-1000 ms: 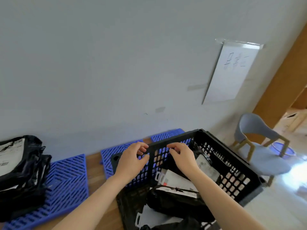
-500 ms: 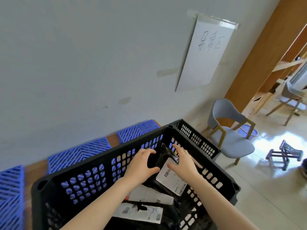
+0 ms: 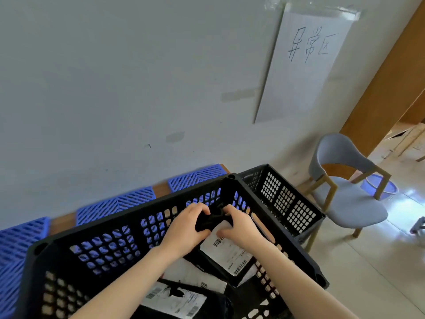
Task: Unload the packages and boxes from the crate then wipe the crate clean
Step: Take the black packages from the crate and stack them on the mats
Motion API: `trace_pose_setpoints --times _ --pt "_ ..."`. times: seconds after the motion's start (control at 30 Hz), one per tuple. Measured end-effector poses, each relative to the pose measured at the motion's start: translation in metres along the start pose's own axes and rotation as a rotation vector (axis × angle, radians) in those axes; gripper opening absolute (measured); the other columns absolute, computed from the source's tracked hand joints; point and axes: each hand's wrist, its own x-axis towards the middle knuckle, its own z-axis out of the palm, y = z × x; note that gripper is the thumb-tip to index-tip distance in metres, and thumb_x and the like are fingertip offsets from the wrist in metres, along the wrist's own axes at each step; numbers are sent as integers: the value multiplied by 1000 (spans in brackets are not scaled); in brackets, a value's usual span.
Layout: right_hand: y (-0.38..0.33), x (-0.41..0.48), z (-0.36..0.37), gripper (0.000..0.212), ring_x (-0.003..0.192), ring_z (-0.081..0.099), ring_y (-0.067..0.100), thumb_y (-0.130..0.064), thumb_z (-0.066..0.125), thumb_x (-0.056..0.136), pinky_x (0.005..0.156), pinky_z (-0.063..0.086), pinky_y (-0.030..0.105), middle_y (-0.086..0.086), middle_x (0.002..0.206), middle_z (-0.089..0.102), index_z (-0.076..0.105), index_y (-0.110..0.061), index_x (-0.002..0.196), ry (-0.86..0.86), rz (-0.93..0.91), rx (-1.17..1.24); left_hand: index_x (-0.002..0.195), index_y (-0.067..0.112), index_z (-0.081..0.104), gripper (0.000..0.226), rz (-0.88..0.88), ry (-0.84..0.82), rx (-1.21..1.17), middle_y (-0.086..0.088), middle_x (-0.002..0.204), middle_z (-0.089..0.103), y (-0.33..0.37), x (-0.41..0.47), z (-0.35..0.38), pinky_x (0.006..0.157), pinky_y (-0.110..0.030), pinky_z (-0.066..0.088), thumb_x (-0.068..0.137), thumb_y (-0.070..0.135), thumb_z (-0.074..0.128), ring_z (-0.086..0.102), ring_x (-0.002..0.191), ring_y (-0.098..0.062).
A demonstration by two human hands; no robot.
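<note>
Left hand [image 3: 184,227], right hand [image 3: 242,229] gripping 1 package [image 3: 230,253], inside crate [image 3: 135,211]

In the crate [image 3: 138,211] the package [image 3: 227,252] lies toward the right side, its far end gripped between the left hand [image 3: 184,229] and the right hand [image 3: 242,230], with more packages [image 3: 177,300] nearer the person. Behind the crate, grid mats [image 3: 117,202] line the foot of the wall [image 3: 115,88] (a sheet [image 3: 299,72] hangs up to the right). A second crate [image 3: 285,201] stands just beyond the far right corner, then a chair [image 3: 354,208], a basin [image 3: 379,186] behind it.
</note>
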Motion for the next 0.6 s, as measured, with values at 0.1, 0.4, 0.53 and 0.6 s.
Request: trace_pose_setpoints --times 0.1,0.4,0.53,0.6 --pt "-12 -8 -15 56 108 55 13 -28 76 75 85 47 27 -4 116 58 51 -24 124 37 -112 64 109 32 55 36 -20 120 -26 17 114 53 13 -9 -15 92 -25 45 81 24 75 53 106 -5" --pt "-92 -37 -31 40 80 62 -1 -29 74 82 61 50 16 -15 92 63 50 -24 114 43 -365 362 114 21 59 34 -58 563 29 8 124 50 41 -62 -90 96 -9 34 84 17 74 49 115 -4" --pt "-138 -48 -21 37 81 64 4 -28 71 85 62 53 20 -11 96 63 48 -28 114 52 -391 499 125 21 53 48 -106 787 105 7 139 39 28 -105 -127 102 -8 24 83 21 76 34 129 -4" --pt "-163 -52 -14 37 81 64 6 -30 70 86 65 53 24 -11 96 63 46 -30 113 63 -388 558 128 21 51 52 -139 851 84 6 138 39 17 -127 -143 104 -11 28 82 22 77 34 129 -4"
